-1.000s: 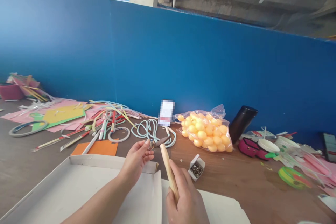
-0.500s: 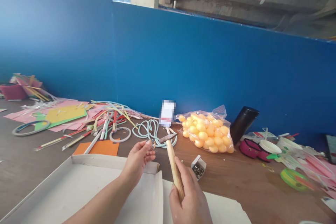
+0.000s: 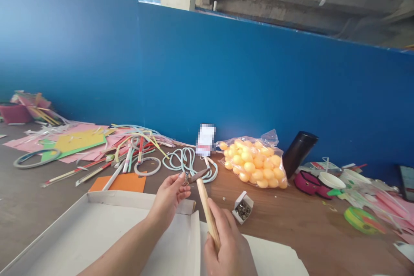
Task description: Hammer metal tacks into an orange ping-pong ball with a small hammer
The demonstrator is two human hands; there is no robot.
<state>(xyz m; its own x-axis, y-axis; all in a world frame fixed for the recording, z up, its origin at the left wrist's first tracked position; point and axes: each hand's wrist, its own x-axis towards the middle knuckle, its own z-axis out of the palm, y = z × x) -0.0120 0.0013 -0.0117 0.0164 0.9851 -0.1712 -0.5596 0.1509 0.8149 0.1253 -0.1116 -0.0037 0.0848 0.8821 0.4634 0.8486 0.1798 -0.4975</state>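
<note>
My right hand [image 3: 228, 235] is wrapped round the pale wooden handle of a small hammer [image 3: 208, 215]. The hammer's dark, narrow metal head reaches left to the fingertips of my left hand [image 3: 171, 198]. Between my left thumb and fingers is a small shiny metal piece, too small to make out. Below my hands lies a shallow white cardboard box lid [image 3: 113, 228], partly covered by my left forearm. On its right is a flat white board [image 3: 274, 252]. A little open white box [image 3: 243, 208] of small metal pieces, perhaps thumbtacks, stands right of the hammer.
A clear bag of orange balls [image 3: 255, 161] sits beyond the small box, beside a tilted black cylinder [image 3: 300, 153]. Pale blue cord [image 3: 181, 159] and a white tag lie ahead. Coloured paper and strips [image 3: 79, 140] spread left; tape [image 3: 362, 220] lies right. A blue partition [image 3: 207, 64] runs behind.
The hammer and my right hand have shifted slightly left and down, bringing the hammer head against or very near my left fingertips. My left hand has hardly moved.
</note>
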